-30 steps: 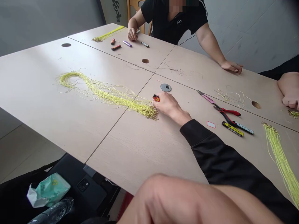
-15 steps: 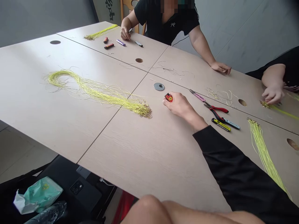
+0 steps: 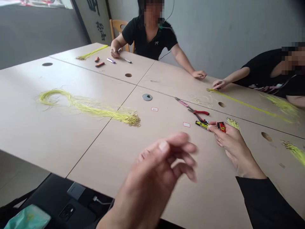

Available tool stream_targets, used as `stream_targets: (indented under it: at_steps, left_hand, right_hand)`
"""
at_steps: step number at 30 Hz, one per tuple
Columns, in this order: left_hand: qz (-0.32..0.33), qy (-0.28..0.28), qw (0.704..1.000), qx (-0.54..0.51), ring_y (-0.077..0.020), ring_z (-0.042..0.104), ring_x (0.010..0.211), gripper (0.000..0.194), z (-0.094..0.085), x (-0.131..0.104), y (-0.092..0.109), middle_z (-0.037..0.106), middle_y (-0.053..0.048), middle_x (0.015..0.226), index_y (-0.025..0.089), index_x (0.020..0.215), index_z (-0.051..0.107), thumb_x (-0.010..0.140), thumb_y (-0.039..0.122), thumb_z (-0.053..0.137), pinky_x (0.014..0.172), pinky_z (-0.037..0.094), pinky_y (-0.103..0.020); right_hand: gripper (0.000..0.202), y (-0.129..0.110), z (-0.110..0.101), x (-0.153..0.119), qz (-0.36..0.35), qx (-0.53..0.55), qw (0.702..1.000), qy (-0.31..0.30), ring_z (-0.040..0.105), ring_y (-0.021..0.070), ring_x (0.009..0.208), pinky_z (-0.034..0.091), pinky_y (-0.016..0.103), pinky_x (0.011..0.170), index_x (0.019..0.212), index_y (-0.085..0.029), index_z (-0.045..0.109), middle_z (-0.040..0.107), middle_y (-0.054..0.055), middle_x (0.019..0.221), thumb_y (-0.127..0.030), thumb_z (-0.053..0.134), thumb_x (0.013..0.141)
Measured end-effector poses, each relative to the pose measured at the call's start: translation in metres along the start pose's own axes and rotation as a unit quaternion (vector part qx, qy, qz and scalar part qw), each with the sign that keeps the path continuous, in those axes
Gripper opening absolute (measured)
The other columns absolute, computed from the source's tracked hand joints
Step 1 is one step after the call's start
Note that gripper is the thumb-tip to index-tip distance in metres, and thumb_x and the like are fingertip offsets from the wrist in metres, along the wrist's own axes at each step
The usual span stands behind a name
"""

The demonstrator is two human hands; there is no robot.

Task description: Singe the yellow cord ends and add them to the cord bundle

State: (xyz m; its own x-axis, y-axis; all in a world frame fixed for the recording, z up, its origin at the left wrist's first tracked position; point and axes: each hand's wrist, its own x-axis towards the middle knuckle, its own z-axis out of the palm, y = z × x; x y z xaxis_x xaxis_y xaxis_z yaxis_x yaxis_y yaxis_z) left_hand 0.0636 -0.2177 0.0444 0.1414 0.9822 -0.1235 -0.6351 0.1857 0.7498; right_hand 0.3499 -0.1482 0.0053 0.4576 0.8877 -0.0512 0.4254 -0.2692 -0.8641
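Observation:
My left hand (image 3: 159, 168) is raised over the near part of the table, palm turned inward, fingers apart and curved, holding nothing. Off to the right, my right hand (image 3: 230, 138) is closed on a small red and black lighter-like item (image 3: 221, 127) with a yellow emblem. Its fingertips are beside a yellow cutter (image 3: 202, 125) and the red-and-black pliers (image 3: 200, 112). Pink-handled tweezers or pliers (image 3: 183, 102) lie just behind. Two small red-edged labels (image 3: 186, 124) rest on the table. A long bundle of yellow cords (image 3: 95, 110) with metal ends lies at left centre.
A grey disc (image 3: 147, 97) sits near the table's seams. Across the table are one person's hands (image 3: 199, 74) and another person's hand (image 3: 219, 84) on yellow cords. More cord bundles lie at the right (image 3: 294, 151). A phone (image 3: 67, 212) is below the left edge.
My left hand has come up into view. My right hand has moved right with the red item, away from the disc. Two labels now show on the table, and the view has shifted.

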Motion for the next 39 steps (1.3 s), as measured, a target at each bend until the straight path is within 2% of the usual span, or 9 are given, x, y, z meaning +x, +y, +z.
stream_targets:
  at_steps: [4, 9, 13, 16, 18, 21, 25, 30, 39]
  left_hand:
    - [-0.092, -0.047, 0.993, -0.052, -0.0221, 0.064, 0.088, 0.025, 0.017, 0.013, -0.01, 0.066, -0.011, 0.106, 0.02, 0.102, 0.072, 0.091, 0.039, 0.061, 0.072, 0.056, -0.037]
    - [-0.107, -0.037, 0.993, -0.039, -0.0188, 0.062, 0.088, 0.023, 0.025, 0.018, -0.027, 0.064, -0.009, 0.102, 0.019, 0.105, 0.069, 0.087, 0.033, 0.067, 0.073, 0.054, -0.032]
    - [-0.099, -0.048, 0.994, -0.024, -0.011, 0.054, 0.066, 0.016, 0.04, 0.037, -0.041, 0.059, -0.001, 0.075, 0.019, 0.09, 0.064, 0.082, 0.029, 0.074, 0.067, 0.051, -0.028]
    - [-0.081, -0.064, 0.994, 0.042, -0.008, 0.037, 0.048, 0.036, 0.054, 0.069, -0.063, 0.04, 0.006, 0.047, 0.019, 0.066, 0.051, 0.089, 0.043, 0.065, 0.062, 0.048, -0.028]
    - [-0.05, -0.078, 0.988, 0.122, -0.0093, 0.04, 0.047, 0.04, 0.061, 0.092, -0.085, 0.043, 0.005, 0.047, 0.019, 0.067, 0.052, 0.092, 0.049, 0.057, 0.061, 0.047, -0.028]
    - [0.056, -0.085, 0.956, 0.276, -0.0123, 0.056, 0.064, 0.027, 0.061, 0.118, -0.116, 0.063, -0.001, 0.073, 0.018, 0.082, 0.062, 0.093, 0.042, 0.057, 0.064, 0.046, -0.027]
    - [0.233, -0.154, 0.853, 0.442, -0.0189, 0.061, 0.101, 0.02, 0.049, 0.127, -0.137, 0.066, -0.008, 0.11, 0.023, 0.111, 0.066, 0.095, 0.027, 0.056, 0.082, 0.05, -0.032]
    - [0.346, -0.22, 0.746, 0.525, -0.0213, 0.058, 0.107, 0.019, 0.044, 0.127, -0.137, 0.066, -0.007, 0.107, 0.024, 0.109, 0.069, 0.094, 0.021, 0.058, 0.092, 0.048, -0.037]
    - [0.32, -0.241, 0.75, 0.527, -0.0179, 0.06, 0.091, 0.011, 0.047, 0.125, -0.135, 0.067, -0.004, 0.091, 0.021, 0.086, 0.067, 0.093, 0.019, 0.058, 0.087, 0.047, -0.034]
  right_hand:
    - [0.027, 0.013, -0.038, -0.014, 0.04, 0.086, 0.995, 0.044, 0.023, 0.0108, 0.044, 0.016, 0.036, 0.046, 0.089, -0.029, 0.067, 0.034, -0.003, 0.056, -0.045, 0.08, 0.071]
    - [0.018, 0.012, -0.061, -0.027, 0.03, 0.148, 0.984, 0.089, 0.024, 0.0112, 0.047, 0.014, 0.038, 0.048, 0.085, -0.031, 0.067, 0.045, 0.003, 0.064, -0.04, 0.079, 0.074]
    - [0.022, 0.007, -0.053, -0.033, 0.013, 0.183, 0.98, 0.076, 0.025, 0.0099, 0.045, 0.014, 0.034, 0.044, 0.092, -0.028, 0.068, 0.049, 0.001, 0.066, -0.041, 0.076, 0.075]
    - [0.03, 0.014, -0.034, -0.029, 0.002, 0.218, 0.976, 0.005, 0.024, 0.0075, 0.043, 0.016, 0.028, 0.041, 0.096, -0.024, 0.069, 0.047, -0.003, 0.064, -0.044, 0.075, 0.074]
    - [0.036, 0.023, -0.021, -0.025, 0.005, 0.245, 0.969, -0.033, 0.024, 0.0058, 0.043, 0.017, 0.025, 0.04, 0.1, -0.022, 0.068, 0.055, -0.002, 0.071, -0.047, 0.075, 0.075]
    - [0.044, 0.035, -0.007, -0.021, 0.013, 0.272, 0.96, -0.06, 0.026, 0.005, 0.043, 0.017, 0.024, 0.039, 0.108, -0.02, 0.066, 0.066, 0.002, 0.084, -0.049, 0.074, 0.076]
    - [0.045, 0.039, -0.004, -0.023, 0.026, 0.279, 0.955, -0.093, 0.027, 0.0049, 0.043, 0.016, 0.023, 0.039, 0.111, -0.019, 0.063, 0.069, 0.004, 0.085, -0.048, 0.073, 0.078]
    - [0.037, 0.034, -0.008, -0.028, 0.024, 0.302, 0.945, -0.125, 0.026, 0.0043, 0.043, 0.016, 0.022, 0.039, 0.108, -0.019, 0.061, 0.065, 0.0, 0.078, -0.042, 0.07, 0.081]
    - [0.033, 0.032, -0.01, -0.033, 0.008, 0.309, 0.938, -0.159, 0.025, 0.0039, 0.042, 0.018, 0.022, 0.038, 0.108, -0.019, 0.061, 0.066, 0.0, 0.079, -0.041, 0.065, 0.084]
